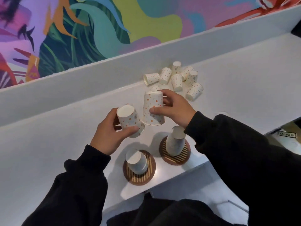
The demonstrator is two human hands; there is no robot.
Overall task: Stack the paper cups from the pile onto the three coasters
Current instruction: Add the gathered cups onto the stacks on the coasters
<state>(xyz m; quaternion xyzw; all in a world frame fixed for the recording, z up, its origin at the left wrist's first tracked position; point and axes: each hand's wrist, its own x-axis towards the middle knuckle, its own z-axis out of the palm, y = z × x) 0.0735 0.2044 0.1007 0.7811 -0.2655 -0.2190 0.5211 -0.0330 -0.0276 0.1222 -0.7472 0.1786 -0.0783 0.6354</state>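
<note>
White, smooth countertop [48,144] underfoot of everything, backed by a low white ledge and a bright leafy mural [81,30].

Nearest: two round brown coasters with pale slats – left coaster [140,178] bearing one inverted cup [136,162], right coaster [175,154] bearing a taller inverted stack [175,141]. No third coaster in view.

Above them, black sleeves and both hands aloft. Left hand [107,136] clamped on an upside-down cup [130,123], thumb across its wall, fingers behind. Right hand [175,110] pinching a second inverted cup [153,108], thumb in front, fingers curled over the base – rim tilted, just beside the other.

Farther back, near the ledge: loose pile [177,79] of paper cups, white with orange and teal dots, tapered, mostly tipped on their sides.
</note>
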